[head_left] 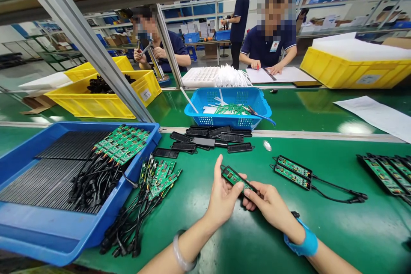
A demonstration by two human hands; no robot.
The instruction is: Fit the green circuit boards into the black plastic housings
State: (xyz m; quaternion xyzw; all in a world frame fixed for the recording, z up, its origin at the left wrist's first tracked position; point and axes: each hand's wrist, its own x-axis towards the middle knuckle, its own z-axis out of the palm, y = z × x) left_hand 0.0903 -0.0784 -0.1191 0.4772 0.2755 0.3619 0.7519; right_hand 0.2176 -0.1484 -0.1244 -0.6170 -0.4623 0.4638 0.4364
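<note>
A green circuit board (233, 177) lies in a narrow black plastic case between my two hands, above the green bench. My left hand (223, 199) wraps round its far left end, thumb on the board. The fingers of my right hand (271, 205) pinch the near right end, covering part of it. To the right rest two cased circuit boards (293, 171) with black cables. Left of my hands is a bunch of loose circuit boards (164, 176) with cables. Beyond my hands lies a pile of empty black cases (204, 141).
A blue tray (41, 233) with boards and cables stands at the left. Behind the cases is a blue basket (224, 120) of ties. More cased boards (385, 173) lie far right. A metal post (93, 47) slants at left. Co-workers (272, 47) sit across the bench.
</note>
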